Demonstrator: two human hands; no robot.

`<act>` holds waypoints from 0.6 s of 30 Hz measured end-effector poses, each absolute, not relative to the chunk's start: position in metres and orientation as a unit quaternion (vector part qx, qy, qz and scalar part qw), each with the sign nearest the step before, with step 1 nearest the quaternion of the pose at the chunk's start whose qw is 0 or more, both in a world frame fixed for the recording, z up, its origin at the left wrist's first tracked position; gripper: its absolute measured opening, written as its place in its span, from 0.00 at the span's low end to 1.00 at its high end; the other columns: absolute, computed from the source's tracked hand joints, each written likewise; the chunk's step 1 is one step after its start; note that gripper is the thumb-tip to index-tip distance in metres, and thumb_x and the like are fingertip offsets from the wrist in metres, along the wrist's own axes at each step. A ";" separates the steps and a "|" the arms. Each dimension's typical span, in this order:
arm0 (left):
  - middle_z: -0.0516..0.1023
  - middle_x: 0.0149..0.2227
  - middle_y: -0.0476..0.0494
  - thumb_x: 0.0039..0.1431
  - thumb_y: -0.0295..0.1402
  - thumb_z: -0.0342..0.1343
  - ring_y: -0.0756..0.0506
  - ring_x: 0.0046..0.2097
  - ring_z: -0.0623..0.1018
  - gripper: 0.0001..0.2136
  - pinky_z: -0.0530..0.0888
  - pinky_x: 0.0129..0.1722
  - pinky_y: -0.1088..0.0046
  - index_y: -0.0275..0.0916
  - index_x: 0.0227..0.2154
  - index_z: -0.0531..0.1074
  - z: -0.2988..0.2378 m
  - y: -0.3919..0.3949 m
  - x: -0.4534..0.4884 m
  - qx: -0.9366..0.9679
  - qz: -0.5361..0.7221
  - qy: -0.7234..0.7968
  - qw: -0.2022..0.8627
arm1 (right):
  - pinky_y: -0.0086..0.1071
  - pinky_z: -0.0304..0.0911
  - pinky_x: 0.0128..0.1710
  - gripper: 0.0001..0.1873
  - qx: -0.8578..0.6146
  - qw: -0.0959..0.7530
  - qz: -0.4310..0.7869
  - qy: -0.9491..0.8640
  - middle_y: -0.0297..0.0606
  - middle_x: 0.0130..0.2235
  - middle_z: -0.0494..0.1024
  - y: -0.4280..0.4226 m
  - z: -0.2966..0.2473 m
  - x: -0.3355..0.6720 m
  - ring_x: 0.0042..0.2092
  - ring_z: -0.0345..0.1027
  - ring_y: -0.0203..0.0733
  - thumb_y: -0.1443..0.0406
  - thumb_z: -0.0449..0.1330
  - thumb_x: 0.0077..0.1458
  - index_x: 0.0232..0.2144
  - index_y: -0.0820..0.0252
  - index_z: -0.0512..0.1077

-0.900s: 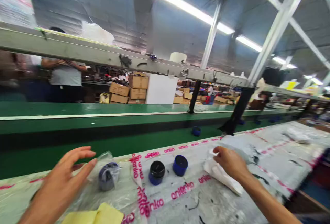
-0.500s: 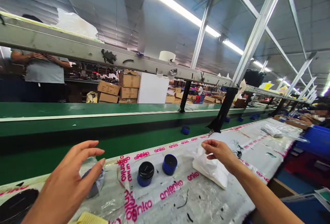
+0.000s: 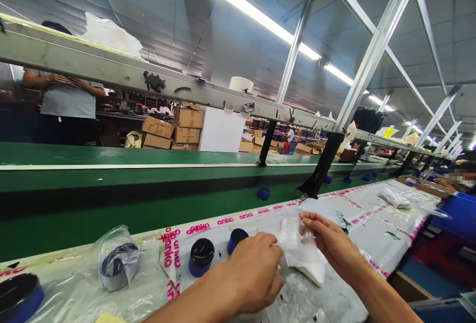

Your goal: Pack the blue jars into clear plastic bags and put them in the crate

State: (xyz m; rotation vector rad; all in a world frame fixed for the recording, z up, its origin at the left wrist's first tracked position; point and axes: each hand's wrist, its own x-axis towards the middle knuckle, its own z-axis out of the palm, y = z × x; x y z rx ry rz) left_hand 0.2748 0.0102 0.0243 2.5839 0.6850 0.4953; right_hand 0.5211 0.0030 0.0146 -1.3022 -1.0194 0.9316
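My right hand (image 3: 329, 236) pinches the edge of a thin clear plastic bag (image 3: 293, 234) between thumb and fingertips. The bag rises from a stack of white bags or sheets (image 3: 310, 266) on the worktop. Just left of it is my left hand (image 3: 256, 271), its fingers curled and closed near the bag's edge; whatever they may hold is hidden. Behind that hand a blue round part with a black top (image 3: 238, 236) is partly covered. A second blue and black round part (image 3: 201, 257) stands beside it. Farther left lies a blue ring-shaped part in a clear bag (image 3: 119, 266).
A large blue and black round piece (image 3: 20, 296) sits at the far left. Beyond the plastic-covered worktop (image 3: 226, 221) runs a green conveyor (image 3: 167, 209) carrying a blue part (image 3: 264, 192). A black-wrapped post (image 3: 323, 164) rises at its edge. A person (image 3: 69, 97) stands across the line.
My left hand has moved right, from above the bagged blue part to beside the stack. My right hand has lifted the clear bag's edge and shifted slightly right.
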 end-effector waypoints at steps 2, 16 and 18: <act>0.75 0.56 0.35 0.61 0.33 0.54 0.35 0.57 0.74 0.18 0.70 0.57 0.54 0.38 0.54 0.72 0.022 0.015 0.288 0.892 0.224 0.267 0.288 | 0.28 0.68 0.31 0.21 -0.514 0.614 0.439 -0.409 0.33 0.32 0.76 -0.005 0.020 0.518 0.32 0.70 0.37 0.57 0.73 0.43 0.38 0.58 0.75; 0.71 0.26 0.51 0.44 0.41 0.71 0.52 0.29 0.68 0.18 0.65 0.32 0.76 0.35 0.28 0.70 0.044 0.020 0.210 0.589 0.477 0.267 0.596 | 0.26 0.61 0.30 0.17 -0.330 0.464 0.645 -0.509 0.32 0.32 0.75 0.012 0.048 0.380 0.30 0.66 0.33 0.57 0.72 0.51 0.36 0.59 0.71; 0.70 0.24 0.52 0.45 0.41 0.69 0.53 0.28 0.66 0.17 0.64 0.31 0.77 0.35 0.25 0.69 0.046 0.015 0.177 0.591 0.478 0.269 0.592 | 0.26 0.61 0.30 0.17 -0.310 0.425 0.675 -0.518 0.32 0.32 0.74 0.015 0.050 0.352 0.31 0.66 0.34 0.56 0.72 0.52 0.34 0.59 0.71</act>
